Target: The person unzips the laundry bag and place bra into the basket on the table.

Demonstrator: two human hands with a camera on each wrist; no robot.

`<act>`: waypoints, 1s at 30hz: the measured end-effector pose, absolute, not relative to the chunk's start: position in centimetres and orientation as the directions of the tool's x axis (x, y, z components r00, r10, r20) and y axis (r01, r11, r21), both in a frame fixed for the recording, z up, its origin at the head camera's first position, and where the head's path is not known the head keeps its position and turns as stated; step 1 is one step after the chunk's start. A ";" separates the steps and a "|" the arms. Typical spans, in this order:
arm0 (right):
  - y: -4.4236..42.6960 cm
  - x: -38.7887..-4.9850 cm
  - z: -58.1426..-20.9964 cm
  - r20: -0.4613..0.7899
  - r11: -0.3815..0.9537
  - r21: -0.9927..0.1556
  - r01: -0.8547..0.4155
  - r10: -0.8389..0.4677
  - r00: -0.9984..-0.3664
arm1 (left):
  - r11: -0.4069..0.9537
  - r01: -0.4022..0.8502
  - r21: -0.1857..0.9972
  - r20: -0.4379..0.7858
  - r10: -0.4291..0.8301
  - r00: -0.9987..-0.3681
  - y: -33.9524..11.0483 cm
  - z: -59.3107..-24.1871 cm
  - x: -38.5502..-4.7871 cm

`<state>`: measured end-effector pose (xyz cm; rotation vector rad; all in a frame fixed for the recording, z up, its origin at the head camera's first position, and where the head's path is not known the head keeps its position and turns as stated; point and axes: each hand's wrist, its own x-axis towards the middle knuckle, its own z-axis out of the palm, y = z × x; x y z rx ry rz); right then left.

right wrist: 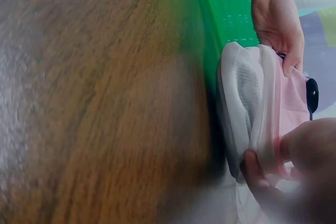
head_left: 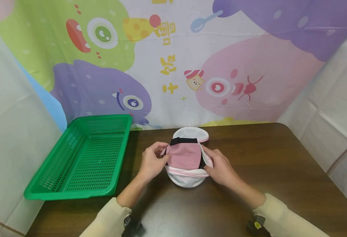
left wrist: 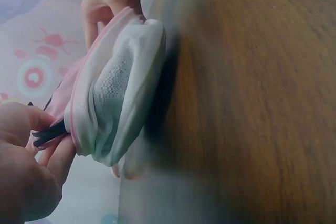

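A white mesh laundry bag (head_left: 186, 181) with a pink zip edge stands unzipped on the table, its round lid (head_left: 191, 132) folded back behind it. Inside lies a folded pink cloth (head_left: 185, 155) with black edging, partly rising above the rim. My left hand (head_left: 153, 163) pinches the cloth's black-edged left side at the bag's rim; in the left wrist view the black edging (left wrist: 50, 132) shows between thumb and fingers. At the opposite side my right hand (head_left: 223, 167) grips the bag's rim, with a finger against the outer mesh (right wrist: 244, 85) side. The bag's bottom is hidden.
A green plastic basket (head_left: 118, 164) with slatted sides stands at the left of the brown wooden table (head_left: 259, 158). Behind the table hangs a cloth with cartoon monsters (head_left: 173, 108). White sheets (head_left: 333, 98) cover both sides.
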<state>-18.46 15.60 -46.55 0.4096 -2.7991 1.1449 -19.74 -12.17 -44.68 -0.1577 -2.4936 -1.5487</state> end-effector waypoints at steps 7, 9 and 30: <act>15.5 -18.2 -46.0 0.146 0.700 -0.670 -0.247 -0.202 -0.968 | 0.437 0.190 0.879 0.227 -0.034 -0.973 -12.2 -44.1 -19.9; 15.6 -18.2 -46.1 0.152 0.700 -0.668 -0.252 -0.203 -0.967 | 0.433 0.191 0.881 0.233 -0.047 -0.971 -12.2 -43.9 -19.9; 16.4 -19.3 -48.6 0.234 0.659 -0.685 -0.310 -0.204 -0.951 | 0.356 0.124 0.926 0.196 -0.177 -0.964 -13.0 -43.4 -20.4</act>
